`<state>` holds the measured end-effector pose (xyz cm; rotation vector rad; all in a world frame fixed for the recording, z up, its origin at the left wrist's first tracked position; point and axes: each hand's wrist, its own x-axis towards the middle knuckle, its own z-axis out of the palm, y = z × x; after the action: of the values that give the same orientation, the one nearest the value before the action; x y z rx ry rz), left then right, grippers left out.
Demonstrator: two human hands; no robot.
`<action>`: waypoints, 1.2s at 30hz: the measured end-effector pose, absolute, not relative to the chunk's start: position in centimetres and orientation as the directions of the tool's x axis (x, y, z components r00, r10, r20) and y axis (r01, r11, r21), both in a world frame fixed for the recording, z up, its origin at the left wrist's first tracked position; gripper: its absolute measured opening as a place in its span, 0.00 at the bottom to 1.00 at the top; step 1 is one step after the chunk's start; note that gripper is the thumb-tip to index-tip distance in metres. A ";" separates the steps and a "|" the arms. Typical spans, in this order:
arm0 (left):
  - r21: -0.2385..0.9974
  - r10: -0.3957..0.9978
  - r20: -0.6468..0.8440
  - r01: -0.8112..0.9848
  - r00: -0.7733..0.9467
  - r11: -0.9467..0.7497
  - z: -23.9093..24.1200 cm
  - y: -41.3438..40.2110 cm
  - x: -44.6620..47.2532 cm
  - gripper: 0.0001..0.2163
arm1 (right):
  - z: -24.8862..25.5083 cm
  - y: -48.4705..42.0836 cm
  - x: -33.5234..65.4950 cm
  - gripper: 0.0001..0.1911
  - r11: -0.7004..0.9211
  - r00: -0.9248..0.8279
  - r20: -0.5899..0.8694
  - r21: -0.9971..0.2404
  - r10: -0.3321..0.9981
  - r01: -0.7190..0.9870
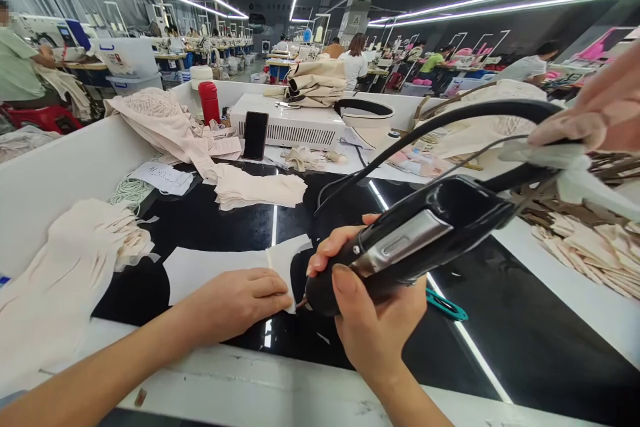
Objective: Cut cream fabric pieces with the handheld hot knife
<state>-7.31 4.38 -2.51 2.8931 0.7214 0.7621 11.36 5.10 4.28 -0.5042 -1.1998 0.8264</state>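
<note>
My left hand (245,300) lies flat with the fingers together, pressing a white fabric piece (210,270) onto the black tabletop (470,347). A narrow strip crosses this piece near its right end. Wrapped round a black corded hand tool (400,250) with a silver lever are the fingers of my right hand (375,313). The tool slants down to the left, its thin copper-coloured tip (302,303) beside the fabric edge and my left fingertips; contact is hard to judge. A thick black cable (450,113) leads from its rear.
Another hand (595,120) is at the upper right, by the cable and a whitish wrap. Beige fabric pieces (260,188) lie beyond, with a fabric heap (75,280) left. A teal snipper (447,305) is right; a phone (255,135) leans against a white vented box (290,123).
</note>
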 end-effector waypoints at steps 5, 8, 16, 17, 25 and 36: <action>0.209 0.484 0.426 0.438 0.764 -0.874 -2.8 4.3 -7.4 0.15 | 4.4 4.9 11.4 0.17 0.618 0.129 0.611 -0.725 0.781 -0.303; 0.204 0.482 0.427 0.437 0.766 -0.876 -2.9 4.4 -7.5 0.15 | 4.4 4.8 11.4 0.19 0.610 0.120 0.606 -0.731 0.787 -0.307; 0.193 0.468 0.438 0.429 0.767 -0.883 -2.9 4.4 -7.5 0.14 | 4.0 4.9 11.1 0.22 0.617 0.161 0.598 -0.732 0.785 -0.288; 0.193 0.467 0.441 0.427 0.766 -0.883 -2.9 4.4 -7.5 0.14 | 4.0 4.9 11.1 0.22 0.616 0.161 0.597 -0.731 0.786 -0.293; 0.194 0.481 0.425 0.442 0.767 -0.876 -2.9 4.4 -7.6 0.15 | 4.2 4.9 11.4 0.22 0.623 0.141 0.609 -0.738 0.780 -0.259; 0.172 0.492 0.437 0.467 0.753 -0.867 -3.1 4.3 -7.6 0.14 | 4.1 4.8 11.4 0.22 0.638 0.117 0.633 -0.720 0.765 -0.272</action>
<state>-7.60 4.33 -3.08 2.8922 0.7917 0.7443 11.40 4.83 4.12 -0.4910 -1.2332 0.8047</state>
